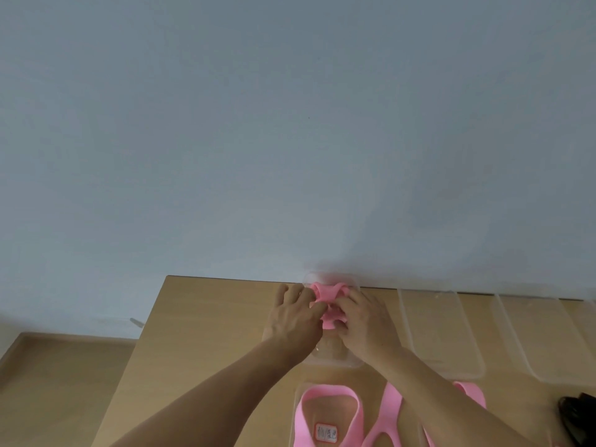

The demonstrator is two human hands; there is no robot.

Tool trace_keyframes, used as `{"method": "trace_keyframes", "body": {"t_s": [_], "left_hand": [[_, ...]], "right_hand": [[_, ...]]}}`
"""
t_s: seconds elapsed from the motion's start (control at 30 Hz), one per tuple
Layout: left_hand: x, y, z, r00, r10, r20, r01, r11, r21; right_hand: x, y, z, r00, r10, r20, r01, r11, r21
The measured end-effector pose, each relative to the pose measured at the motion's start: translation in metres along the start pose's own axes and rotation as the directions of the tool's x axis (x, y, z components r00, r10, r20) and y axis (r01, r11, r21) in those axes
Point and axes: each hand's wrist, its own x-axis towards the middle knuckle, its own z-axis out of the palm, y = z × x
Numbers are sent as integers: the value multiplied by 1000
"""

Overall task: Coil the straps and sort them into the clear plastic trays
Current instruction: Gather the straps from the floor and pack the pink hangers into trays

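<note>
A pink coiled strap (328, 296) sits inside a clear plastic tray (332, 361) at the far edge of the wooden table. My left hand (298, 312) and my right hand (362, 319) meet over this tray, and the fingers of both pinch the bundled strap from either side. Loose pink straps (329, 403) lie in loops near the bottom edge, one over a labelled clear tray (326, 433), others stretching right under my right forearm.
Two more clear trays (442, 333) (545, 346) stand side by side to the right along the table (200, 333) back edge. A dark object (579, 414) lies at the right edge. A grey wall rises behind; wooden floor shows at lower left.
</note>
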Motion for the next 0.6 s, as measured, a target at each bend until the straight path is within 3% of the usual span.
{"method": "trace_keyframes", "body": {"t_s": [0.17,0.3,0.6], "left_hand": [[1,-3,-4,999,-18,43,21,997,-79],[-2,-5,-1,983,-49,178,64,995,-78],[-34,-16,-35,978,-143,155,169,971,-170]], "right_hand": [[-6,-1,-7,998,30,-61,-29,1000,11],[-9,0,-14,998,31,-51,-31,1000,3],[-30,-31,-39,997,3,-82,-5,1000,-24]]}}
